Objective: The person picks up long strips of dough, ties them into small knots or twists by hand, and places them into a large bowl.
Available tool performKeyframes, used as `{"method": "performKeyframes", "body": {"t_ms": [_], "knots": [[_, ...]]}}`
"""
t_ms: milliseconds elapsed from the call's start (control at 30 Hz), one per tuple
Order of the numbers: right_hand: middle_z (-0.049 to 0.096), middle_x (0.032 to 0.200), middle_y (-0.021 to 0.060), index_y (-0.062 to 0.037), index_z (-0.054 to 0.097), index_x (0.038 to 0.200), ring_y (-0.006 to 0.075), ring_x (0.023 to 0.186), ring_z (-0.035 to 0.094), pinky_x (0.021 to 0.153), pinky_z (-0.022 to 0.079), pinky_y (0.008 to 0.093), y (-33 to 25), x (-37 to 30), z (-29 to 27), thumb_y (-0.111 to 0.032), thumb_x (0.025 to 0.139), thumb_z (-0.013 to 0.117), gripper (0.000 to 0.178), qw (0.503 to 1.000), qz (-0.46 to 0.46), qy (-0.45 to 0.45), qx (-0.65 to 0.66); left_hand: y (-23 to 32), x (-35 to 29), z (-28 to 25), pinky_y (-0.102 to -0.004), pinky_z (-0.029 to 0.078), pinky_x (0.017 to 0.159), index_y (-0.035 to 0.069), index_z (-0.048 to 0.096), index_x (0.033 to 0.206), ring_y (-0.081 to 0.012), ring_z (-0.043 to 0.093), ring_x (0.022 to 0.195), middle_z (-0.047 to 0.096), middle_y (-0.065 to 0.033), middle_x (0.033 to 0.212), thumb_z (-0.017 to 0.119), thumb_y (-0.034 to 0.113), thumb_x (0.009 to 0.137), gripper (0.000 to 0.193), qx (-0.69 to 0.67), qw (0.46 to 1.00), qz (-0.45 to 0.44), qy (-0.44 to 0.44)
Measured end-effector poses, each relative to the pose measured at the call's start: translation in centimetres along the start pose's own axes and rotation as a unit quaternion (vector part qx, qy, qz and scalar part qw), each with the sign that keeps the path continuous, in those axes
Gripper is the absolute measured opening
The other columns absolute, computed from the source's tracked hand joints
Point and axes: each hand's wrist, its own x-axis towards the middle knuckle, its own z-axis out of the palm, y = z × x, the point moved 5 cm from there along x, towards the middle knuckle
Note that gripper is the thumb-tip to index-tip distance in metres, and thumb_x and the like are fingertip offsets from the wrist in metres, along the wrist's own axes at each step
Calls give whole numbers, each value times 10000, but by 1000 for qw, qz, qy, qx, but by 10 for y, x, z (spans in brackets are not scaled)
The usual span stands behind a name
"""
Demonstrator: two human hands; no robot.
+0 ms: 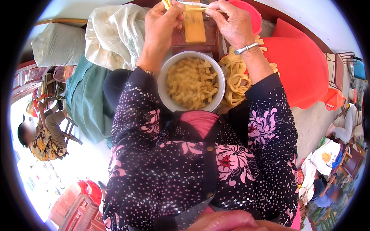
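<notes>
At the top of the head view, my left hand (163, 25) and my right hand (233, 24) are both closed in a pinch. A soft, flat pale-yellow strip (194, 9) stretches between their fingertips, and a whitish band runs beside it. Below the strip, a plain wooden board (194, 29) lies on a dark red stool (211, 37). A white bucket (162, 82) stands close to my body, filled with short, knotted yellow pieces (190, 82). Long loose strips (235, 79) of the same colour are heaped beside it, under my right forearm.
Red cloth (296, 65) spreads to the right, with a pink-red basin (250, 13) behind my right hand. White plastic sacking (115, 32) and green cloth (88, 100) are on the left. One person (46, 133) sits far left; another (327, 194) is lower right.
</notes>
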Motion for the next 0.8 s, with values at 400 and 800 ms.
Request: {"method": "performKeyframes", "body": {"t_ms": [400, 800], "knots": [[682, 843, 131, -65, 657, 1051, 179, 696, 658, 661, 506, 285, 116, -48, -36, -301, 870, 585, 306, 965, 262, 11, 21, 24, -55, -23, -191, 365, 447, 24, 600, 826, -42, 442, 489, 516, 16, 612, 623, 157, 849, 137, 126, 985, 28, 118], [642, 729, 42, -77, 612, 869, 162, 598, 630, 529, 523, 285, 247, -226, -105, -254, 905, 549, 191, 681, 732, 1, 1, -96, -168, -38, -191, 386, 461, 4, 606, 902, -42, 471, 524, 516, 17, 625, 608, 158, 877, 156, 411, 897, -142, -81]]}}
